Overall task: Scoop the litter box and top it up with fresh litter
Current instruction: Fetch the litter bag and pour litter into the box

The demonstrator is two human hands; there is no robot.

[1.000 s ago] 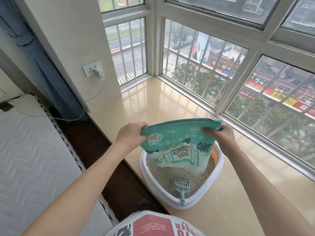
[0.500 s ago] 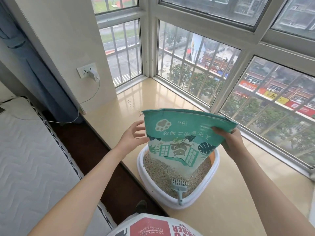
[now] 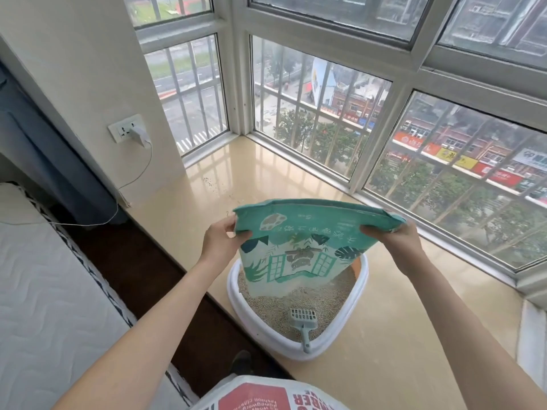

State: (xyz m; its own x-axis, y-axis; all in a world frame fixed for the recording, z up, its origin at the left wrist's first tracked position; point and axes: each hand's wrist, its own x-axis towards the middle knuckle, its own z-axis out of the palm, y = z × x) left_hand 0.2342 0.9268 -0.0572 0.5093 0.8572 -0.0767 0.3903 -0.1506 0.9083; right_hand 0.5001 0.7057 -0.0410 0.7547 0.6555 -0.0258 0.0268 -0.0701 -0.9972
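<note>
A teal and white litter bag [image 3: 299,247] hangs upside down over the white litter box [image 3: 352,329], its mouth low inside the box. My left hand [image 3: 220,242] pinches the bag's upturned bottom at its left corner. My right hand [image 3: 396,242] grips the right corner. Pale granular litter [image 3: 272,309] fills the box. A grey slotted scoop [image 3: 303,319] lies on the litter at the near side, its handle resting over the rim.
The box sits on a glossy beige window sill [image 3: 414,335], with barred windows [image 3: 325,119] behind and to the right. A few litter grains [image 3: 211,182] are scattered on the sill. A mattress [image 3: 38,285] lies at left. A charger cable [image 3: 139,173] hangs from the wall socket.
My left hand let go of the bag's left corner half a second ago and now grips it again. The bag's upturned bottom sits higher and flatter over the box.
</note>
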